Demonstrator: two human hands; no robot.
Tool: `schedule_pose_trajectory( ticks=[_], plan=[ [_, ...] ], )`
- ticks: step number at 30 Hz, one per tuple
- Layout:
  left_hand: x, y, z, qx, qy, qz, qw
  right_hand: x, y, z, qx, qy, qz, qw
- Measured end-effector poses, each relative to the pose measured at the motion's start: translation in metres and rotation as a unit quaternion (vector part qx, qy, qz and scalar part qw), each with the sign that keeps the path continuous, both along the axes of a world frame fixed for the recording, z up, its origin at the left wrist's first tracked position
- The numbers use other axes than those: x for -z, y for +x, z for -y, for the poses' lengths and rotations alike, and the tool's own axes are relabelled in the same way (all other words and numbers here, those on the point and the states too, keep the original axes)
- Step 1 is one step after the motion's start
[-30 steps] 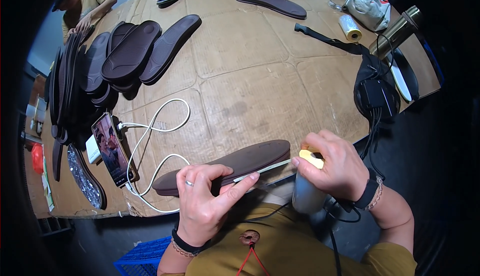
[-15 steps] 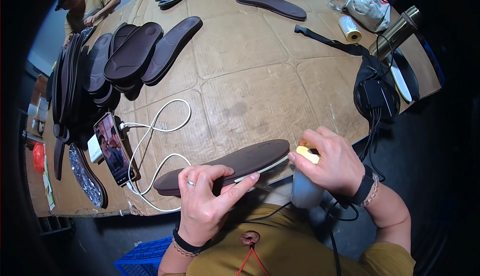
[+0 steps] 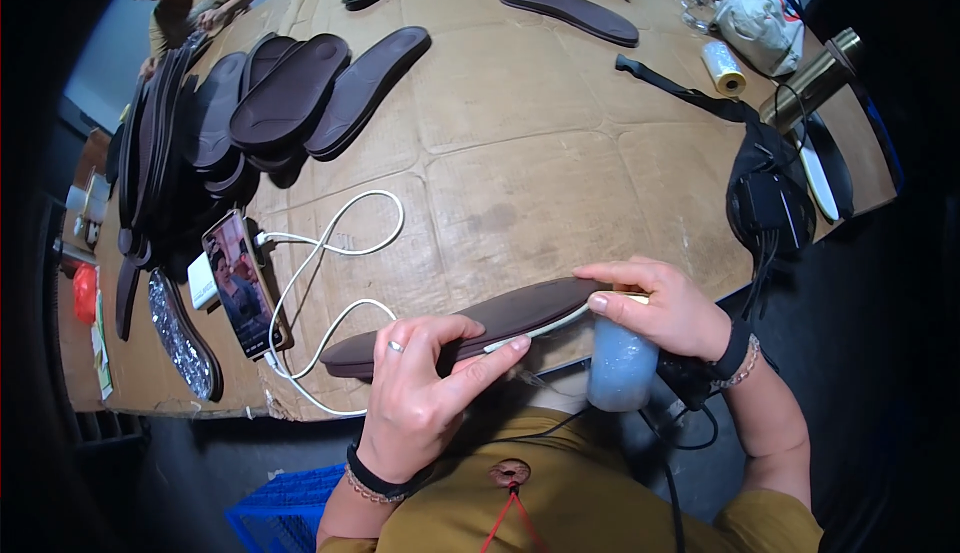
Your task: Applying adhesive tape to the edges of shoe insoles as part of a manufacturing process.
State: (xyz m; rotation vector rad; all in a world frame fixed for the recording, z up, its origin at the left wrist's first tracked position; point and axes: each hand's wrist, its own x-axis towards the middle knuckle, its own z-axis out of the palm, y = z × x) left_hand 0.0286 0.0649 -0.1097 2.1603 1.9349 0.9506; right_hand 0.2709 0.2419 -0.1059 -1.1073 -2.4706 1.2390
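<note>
The sole (image 3: 515,307), top seemingly bare, near edge partly lined by a pale strip (image 3: 560,324), is held by the left hand (image 3: 422,383), a roll (image 3: 622,365) by the right hand (image 3: 680,315).

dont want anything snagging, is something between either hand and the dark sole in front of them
Just a pale strip along the near edge of the dark sole, under a fingertip of the left hand. Nothing visible separates the right hand from the sole's right end; the film roll is on the near side.
</note>
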Motion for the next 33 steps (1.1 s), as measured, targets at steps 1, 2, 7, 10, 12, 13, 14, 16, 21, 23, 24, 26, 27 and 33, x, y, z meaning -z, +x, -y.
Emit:
schedule_pose_trajectory(
  ticks=[1,2,7,10,12,13,14,16,21,23,24,26,27,33],
  plan=[
    [0.001,-0.001,0.000,0.008,0.004,0.025,1.000,0.004,0.001,-0.002,0.008,-0.056,-0.009,0.998],
    [0.001,-0.002,-0.001,0.016,0.009,0.049,0.999,0.007,0.002,-0.004,0.016,-0.112,-0.017,0.993],
    [-0.003,-0.006,-0.002,0.006,0.016,0.071,0.997,0.005,0.000,-0.001,0.023,-0.104,-0.019,0.994],
    [-0.018,-0.007,-0.007,0.033,0.031,0.171,0.984,0.003,-0.002,-0.001,0.025,-0.092,-0.006,0.995],
    [-0.036,0.000,-0.010,0.087,0.065,0.414,0.904,0.009,-0.002,-0.002,0.019,-0.092,-0.016,0.995],
    [-0.037,-0.002,-0.006,0.075,0.062,0.411,0.906,0.010,-0.003,-0.004,0.021,-0.090,-0.024,0.995],
    [-0.037,0.003,-0.004,0.062,0.060,0.410,0.908,0.014,-0.004,-0.006,0.022,-0.088,-0.031,0.995],
    [-0.051,-0.002,-0.011,0.039,0.072,0.401,0.912,0.006,-0.004,0.001,0.014,-0.091,-0.035,0.995],
    [-0.047,-0.011,-0.020,0.023,0.074,0.400,0.913,0.001,-0.014,0.005,0.040,-0.142,-0.050,0.988],
    [-0.049,0.004,-0.010,0.010,0.076,0.405,0.911,0.010,-0.009,0.003,0.032,-0.148,-0.058,0.987],
    [-0.044,-0.026,-0.011,0.037,0.064,0.418,0.905,0.013,0.003,0.001,0.066,-0.146,-0.051,0.986],
    [-0.043,0.013,-0.004,0.035,0.069,0.420,0.904,0.013,0.001,-0.001,0.056,-0.145,-0.049,0.987],
    [-0.045,0.007,-0.010,0.029,0.073,0.415,0.906,0.014,-0.001,-0.003,0.050,-0.145,-0.053,0.987],
    [-0.060,-0.026,-0.019,0.025,0.086,0.412,0.907,0.006,-0.001,-0.001,0.054,-0.163,-0.057,0.984]
  ],
)
